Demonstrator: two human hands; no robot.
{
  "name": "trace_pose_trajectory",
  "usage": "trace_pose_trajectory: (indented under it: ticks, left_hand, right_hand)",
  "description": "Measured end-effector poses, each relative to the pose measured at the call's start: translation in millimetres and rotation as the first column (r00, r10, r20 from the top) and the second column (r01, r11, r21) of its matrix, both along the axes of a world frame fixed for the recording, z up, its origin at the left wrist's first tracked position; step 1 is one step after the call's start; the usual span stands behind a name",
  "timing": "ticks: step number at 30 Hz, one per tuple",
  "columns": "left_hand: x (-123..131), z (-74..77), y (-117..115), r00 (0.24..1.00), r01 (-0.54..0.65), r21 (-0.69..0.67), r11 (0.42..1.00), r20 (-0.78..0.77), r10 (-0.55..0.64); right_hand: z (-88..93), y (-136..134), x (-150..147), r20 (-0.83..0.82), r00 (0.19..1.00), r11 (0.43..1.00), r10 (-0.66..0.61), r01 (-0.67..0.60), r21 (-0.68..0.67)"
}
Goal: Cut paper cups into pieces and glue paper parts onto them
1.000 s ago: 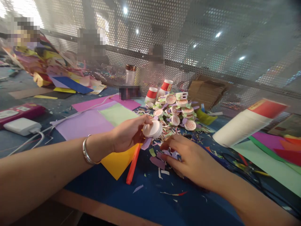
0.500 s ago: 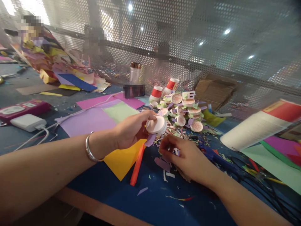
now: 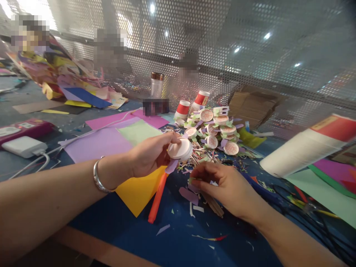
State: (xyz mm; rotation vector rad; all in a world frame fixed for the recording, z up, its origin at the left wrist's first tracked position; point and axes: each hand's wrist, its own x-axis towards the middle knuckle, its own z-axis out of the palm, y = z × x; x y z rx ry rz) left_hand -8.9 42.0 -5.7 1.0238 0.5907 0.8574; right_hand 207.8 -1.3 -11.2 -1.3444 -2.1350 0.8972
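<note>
Raised over the table, my left hand (image 3: 154, 152) is closed on a white paper cup bottom (image 3: 180, 149), thumb on its flat face. A purple paper piece (image 3: 171, 166) hangs below the cup bottom. My right hand (image 3: 219, 187) is lower and to the right, thumb and forefinger pinched on a small light-green paper piece (image 3: 190, 181), mostly hidden by the fingers. Beneath that hand lie purple paper cutouts (image 3: 188, 195), white scraps (image 3: 198, 208) and a brown strip (image 3: 213, 206). An orange marker (image 3: 157, 198) rests on the yellow paper (image 3: 136, 196).
Behind my hands is a pile of decorated cup bottoms (image 3: 211, 141) among paper shreds. Red-and-white paper cups (image 3: 182, 108) stand behind it. A long cup stack (image 3: 303, 150) lies right, near a blue glue gun (image 3: 257, 187) and black cables. A white charger (image 3: 24, 145) sits left.
The view has shifted slightly, so the table things appear farther left. My right hand has drawn slightly right over the scraps, showing more of the brown strip. My left hand keeps its hold.
</note>
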Motion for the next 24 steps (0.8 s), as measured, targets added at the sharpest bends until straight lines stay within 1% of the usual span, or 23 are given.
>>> trace_pose_trajectory:
  ticks: [3,5,8,11,14,17,19,20,22,24]
  left_hand:
    - [-0.5,-3.0,1.7,1.000,-0.001,0.008,1.000,-0.007,0.001]
    - [-0.8,-4.1,2.1,1.000,-0.005,0.019,1.000,-0.005,0.005]
    - [-0.9,-4.1,1.2,1.000,0.008,0.018,1.000,-0.007,-0.007]
    - [0.4,-2.6,-1.9,0.998,0.056,-0.038,0.998,-0.023,-0.057]
    - [3.2,0.4,-6.5,0.994,0.095,-0.097,0.991,-0.051,-0.101]
    - [5.6,4.9,-11.5,0.993,0.072,-0.097,0.993,-0.090,-0.081]
    - [6.0,7.4,-14.4,0.994,0.042,-0.079,0.996,-0.099,-0.049]
    - [5.9,8.2,-15.7,0.993,0.048,-0.068,0.997,-0.107,-0.055]
    - [5.5,8.5,-17.8,0.982,0.113,-0.039,0.993,-0.146,-0.117]
    - [5.6,7.9,-19.5,0.965,0.174,-0.005,0.985,-0.199,-0.172]
  right_hand:
    - [-0.6,-1.1,0.3,-0.003,1.000,1.000,0.009,-0.009,-0.020]
    - [-0.7,-1.1,0.4,0.016,1.000,1.000,-0.009,0.009,-0.011]
    - [-0.1,-0.6,0.6,0.020,0.999,0.998,-0.043,0.042,0.056]
    - [0.6,-1.1,0.1,-0.033,0.998,0.989,-0.057,0.061,0.133]
    - [0.8,-3.2,-2.2,-0.068,0.996,0.982,-0.058,0.069,0.176]
    - [0.6,-4.8,-5.5,-0.135,0.988,0.982,-0.069,0.091,0.164]
    - [0.2,-4.7,-7.1,-0.198,0.977,0.987,-0.074,0.100,0.129]
    - [-0.2,-4.4,-7.5,-0.230,0.971,0.989,-0.068,0.095,0.109]
    - [-1.6,-3.3,-7.3,-0.272,0.961,0.994,-0.048,0.072,0.077]
    - [-3.4,-2.5,-6.0,-0.270,0.962,0.996,-0.032,0.052,0.067]
